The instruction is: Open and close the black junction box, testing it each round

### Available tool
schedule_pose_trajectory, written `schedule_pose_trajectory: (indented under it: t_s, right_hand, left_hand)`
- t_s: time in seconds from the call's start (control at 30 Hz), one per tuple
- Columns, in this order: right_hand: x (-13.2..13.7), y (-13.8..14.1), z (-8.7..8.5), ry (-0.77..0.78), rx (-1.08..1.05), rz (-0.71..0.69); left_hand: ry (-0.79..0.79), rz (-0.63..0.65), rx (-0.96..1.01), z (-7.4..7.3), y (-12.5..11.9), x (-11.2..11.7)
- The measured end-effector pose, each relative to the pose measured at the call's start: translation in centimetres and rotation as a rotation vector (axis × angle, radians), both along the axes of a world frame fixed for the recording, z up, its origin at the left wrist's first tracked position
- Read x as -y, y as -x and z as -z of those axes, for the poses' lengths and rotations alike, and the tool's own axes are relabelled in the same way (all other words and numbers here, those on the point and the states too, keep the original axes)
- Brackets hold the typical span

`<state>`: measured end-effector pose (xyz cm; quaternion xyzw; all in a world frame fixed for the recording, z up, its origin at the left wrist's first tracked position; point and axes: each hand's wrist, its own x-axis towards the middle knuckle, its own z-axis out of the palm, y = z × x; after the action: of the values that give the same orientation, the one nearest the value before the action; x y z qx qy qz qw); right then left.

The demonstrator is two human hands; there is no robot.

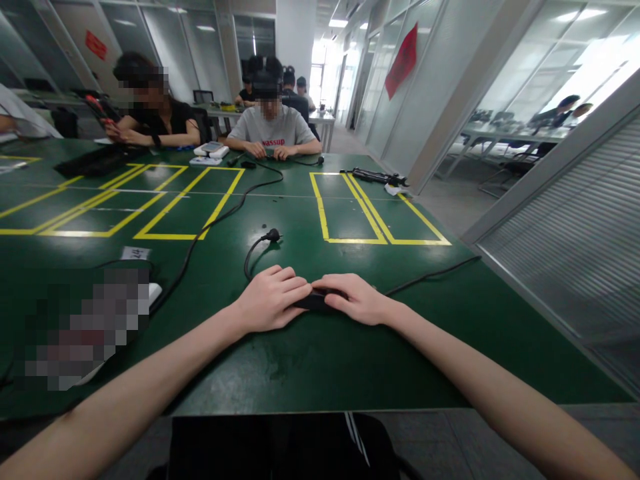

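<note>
My left hand [273, 298] and my right hand [353, 299] rest palm-down on the green table [310, 360], meeting over a small flat black device [311, 302] that both hands cover and grip at its ends. Most of the device is hidden under my fingers. A black cable runs from the right side of my right hand toward the table's right edge [435, 272]. A second black cord with a plug [271, 235] curls just beyond my left hand.
Yellow tape rectangles [370, 217] mark the table. A long black cable [210, 223] crosses toward two people seated at the far side. A white object [153, 292] lies at my left beside a blurred patch. A black tool [375, 176] lies far right. Glass partitions stand to the right.
</note>
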<state>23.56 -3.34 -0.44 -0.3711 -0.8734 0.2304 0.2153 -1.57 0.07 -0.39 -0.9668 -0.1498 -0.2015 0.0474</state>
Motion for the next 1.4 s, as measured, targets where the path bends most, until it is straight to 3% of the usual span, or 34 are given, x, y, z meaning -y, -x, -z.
schedule_pose_trajectory:
  t_s: [0.13, 0.2, 0.33, 0.43, 0.6, 0.87, 1.4]
  right_hand:
    - [0.2, -0.1, -0.8, 0.493, -0.151, 0.005]
    - [0.3, 0.0, -0.9, 0.577, -0.207, -0.004]
    - [0.7, 0.5, -0.2, 0.288, -0.237, 0.076]
    - [0.9, 0.8, 0.3, 0.074, -0.077, 0.116]
    - [0.6, 0.6, 0.1, -0.125, 0.128, 0.127]
    - [-0.1, -0.4, 0.1, -0.27, 0.37, 0.092]
    - [0.0, -0.3, 0.1, -0.402, 0.427, 0.031]
  left_hand:
    - [-0.124, 0.048, -0.001, -0.1, 0.1, -0.1]
    - [-0.108, 0.04, -0.008, -0.1, 0.1, 0.1]
    - [0.016, -0.016, 0.0, 0.1, -0.2, 0.5]
    - [0.159, -0.044, 0.057, 0.2, -0.4, 0.6]
    - [0.283, -0.12, 0.088, 0.1, -0.4, 0.2]
    - [0.234, -0.118, 0.091, 0.2, -0.2, 0.2]
    - [0.279, -0.083, 0.03, 0.1, -0.5, 0.6]
